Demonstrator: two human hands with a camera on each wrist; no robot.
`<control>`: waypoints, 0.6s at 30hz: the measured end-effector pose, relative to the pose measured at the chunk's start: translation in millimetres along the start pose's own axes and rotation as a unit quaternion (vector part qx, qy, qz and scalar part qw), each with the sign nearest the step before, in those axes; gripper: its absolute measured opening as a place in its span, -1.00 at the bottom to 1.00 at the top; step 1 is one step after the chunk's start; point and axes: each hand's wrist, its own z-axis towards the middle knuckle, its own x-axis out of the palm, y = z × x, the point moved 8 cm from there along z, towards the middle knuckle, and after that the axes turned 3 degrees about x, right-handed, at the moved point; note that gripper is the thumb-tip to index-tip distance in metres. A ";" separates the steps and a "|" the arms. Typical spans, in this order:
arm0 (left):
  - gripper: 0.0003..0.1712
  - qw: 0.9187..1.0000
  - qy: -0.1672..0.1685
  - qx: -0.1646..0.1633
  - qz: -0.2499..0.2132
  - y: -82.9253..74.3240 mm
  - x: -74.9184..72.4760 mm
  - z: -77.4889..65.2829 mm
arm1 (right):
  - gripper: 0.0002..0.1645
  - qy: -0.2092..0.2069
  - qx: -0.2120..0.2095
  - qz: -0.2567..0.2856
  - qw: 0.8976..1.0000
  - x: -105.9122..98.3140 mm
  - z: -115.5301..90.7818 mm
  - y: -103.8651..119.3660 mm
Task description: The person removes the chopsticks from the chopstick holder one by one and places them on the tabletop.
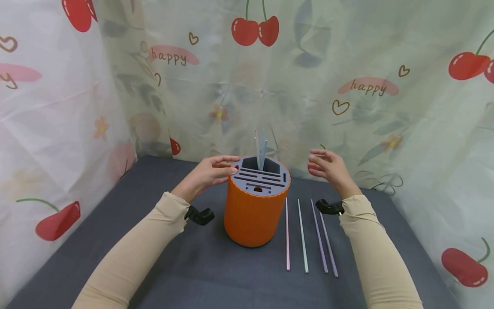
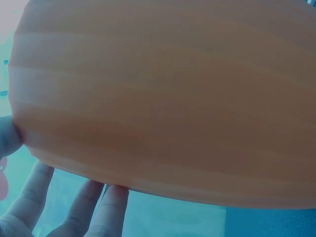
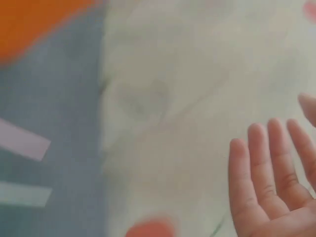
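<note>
An orange round knife-and-utensil block (image 1: 251, 219) with a grey slotted top stands upright on the dark table. My left hand (image 1: 210, 174) rests against its left side, thumb at the rim and extended fingers touching the ribbed wall (image 2: 158, 108). Several pink and blue chopsticks (image 1: 263, 152) stand in the large opening at the back of its top. My right hand (image 1: 328, 167) is raised to the right of the block, holding nothing, its fingers lightly bent and apart from everything. Below it lie a pink chopstick (image 1: 287, 240), a pale green one (image 1: 303, 242) and two purple ones (image 1: 319, 240).
The dark table cloth (image 1: 181, 262) runs back to a curtain (image 1: 216, 86) printed with cherries, which also hangs at both sides. A black wrist strap (image 1: 198, 215) shows on my left wrist and another (image 1: 329, 207) on my right.
</note>
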 end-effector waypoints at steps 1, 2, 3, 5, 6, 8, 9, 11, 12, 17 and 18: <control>-0.46 1.000 -0.001 0.000 0.000 0.2 0.0 0.2 | -0.47 0.004 -0.018 0.021 1.000 8.3 -1.3 13.4; -0.45 1.000 -0.001 -0.001 0.000 0.4 0.1 0.4 | -0.52 0.009 -0.035 0.036 0.999 16.9 -3.5 25.3; -0.45 1.000 -0.001 -0.001 0.000 0.6 0.1 0.6 | -0.56 0.014 -0.051 0.052 0.997 25.6 -6.6 35.9; -0.45 1.000 -0.001 -0.001 0.000 0.5 -0.1 0.6 | -0.63 0.028 -0.080 0.087 0.993 43.0 -13.1 53.2; -0.45 1.000 -0.001 -0.002 0.000 0.6 -0.2 0.6 | -0.66 0.035 -0.092 0.099 0.990 51.4 -16.3 59.8; -0.45 1.000 -0.002 -0.003 0.002 0.7 -0.4 0.9 | -0.71 0.054 -0.113 0.115 0.985 67.7 -22.2 69.7; -0.45 1.000 -0.002 -0.004 0.003 0.6 -0.5 1.0 | -0.71 0.063 -0.120 0.119 0.984 75.2 -24.4 72.7; -0.45 1.000 -0.004 -0.007 0.005 0.7 -1.0 0.7 | -0.71 0.074 -0.128 0.110 0.983 88.2 -27.2 75.7; -0.45 1.000 -0.004 -0.008 0.006 0.6 -1.1 0.4 | -0.71 0.078 -0.129 0.102 0.983 93.9 -28.0 75.8; -0.45 1.000 -0.006 -0.010 0.006 0.2 -1.5 -0.7 | -0.64 0.089 -0.123 0.051 0.987 114.6 -29.4 72.3; -0.45 1.000 -0.006 -0.009 0.005 0.2 -1.6 -0.6 | -0.63 0.092 -0.123 0.045 0.987 117.4 -29.2 71.6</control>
